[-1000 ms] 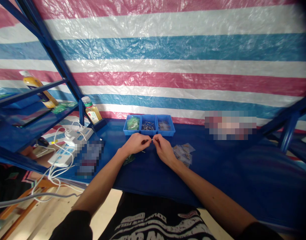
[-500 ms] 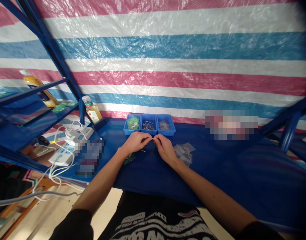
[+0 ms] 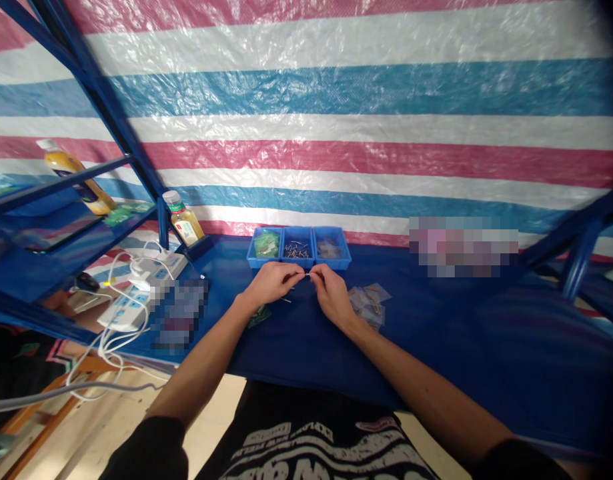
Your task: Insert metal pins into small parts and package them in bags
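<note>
My left hand (image 3: 272, 283) and my right hand (image 3: 331, 292) meet above the blue table (image 3: 436, 327), fingertips pinched together on a thin small metal pin (image 3: 306, 275) held between them. Just behind the hands stand three small blue bins: the left bin (image 3: 267, 245) holds green bits, the middle bin (image 3: 297, 248) holds several small metal pins, the right bin (image 3: 329, 248) holds small pale parts. Several small clear bags (image 3: 369, 303) lie to the right of my right hand. A green bag (image 3: 259, 315) lies under my left wrist.
White power strips (image 3: 131, 297) with looped cables lie at the left. A capped bottle (image 3: 183, 220) stands by the blue shelf post (image 3: 162, 230); another bottle (image 3: 73, 175) lies on the shelf. A striped tarp (image 3: 336, 120) hangs behind. Blue frame bars (image 3: 579, 263) rise at right.
Both hands have shifted slightly farther from me, toward the bins, still pinched together on the pin.
</note>
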`<state>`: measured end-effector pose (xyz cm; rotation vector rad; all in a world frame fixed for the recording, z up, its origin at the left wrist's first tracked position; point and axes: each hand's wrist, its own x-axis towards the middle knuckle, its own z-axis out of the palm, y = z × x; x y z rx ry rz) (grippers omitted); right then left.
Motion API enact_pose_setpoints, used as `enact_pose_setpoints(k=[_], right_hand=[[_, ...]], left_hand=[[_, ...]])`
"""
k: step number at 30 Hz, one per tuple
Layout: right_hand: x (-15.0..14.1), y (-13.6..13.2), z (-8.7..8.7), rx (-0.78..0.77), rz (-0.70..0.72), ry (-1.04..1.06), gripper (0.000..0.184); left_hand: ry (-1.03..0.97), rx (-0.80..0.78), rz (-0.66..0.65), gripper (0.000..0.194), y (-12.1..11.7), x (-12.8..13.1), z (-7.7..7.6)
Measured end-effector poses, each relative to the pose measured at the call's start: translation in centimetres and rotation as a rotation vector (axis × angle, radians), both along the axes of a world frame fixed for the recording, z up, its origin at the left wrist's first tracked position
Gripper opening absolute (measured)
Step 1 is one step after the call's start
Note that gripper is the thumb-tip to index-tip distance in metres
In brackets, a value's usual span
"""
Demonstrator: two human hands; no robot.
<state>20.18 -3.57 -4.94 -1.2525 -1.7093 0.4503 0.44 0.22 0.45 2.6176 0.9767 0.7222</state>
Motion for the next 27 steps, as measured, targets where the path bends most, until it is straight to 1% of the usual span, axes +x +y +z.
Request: enact_pose_setpoints(k=[4, 14, 27], right_hand=[[0.01, -0.03, 0.18, -0.01, -0.019, 0.001, 0.022], [0.24, 0.03, 0.32, -0.042, -0.074, 0.092, 0.032], [0.21, 0.01, 0.46, -0.021, -0.034, 0.107, 0.026]], left_hand=[[-0.004, 0.006, 0.002, 0.025, -0.07, 0.05, 0.12], [-0.041, -0.003, 0.031, 0.026, -0.18, -0.14, 0.44], [-0.036, -0.002, 0.038, 0.026, -0.1, -0.27, 0.27]])
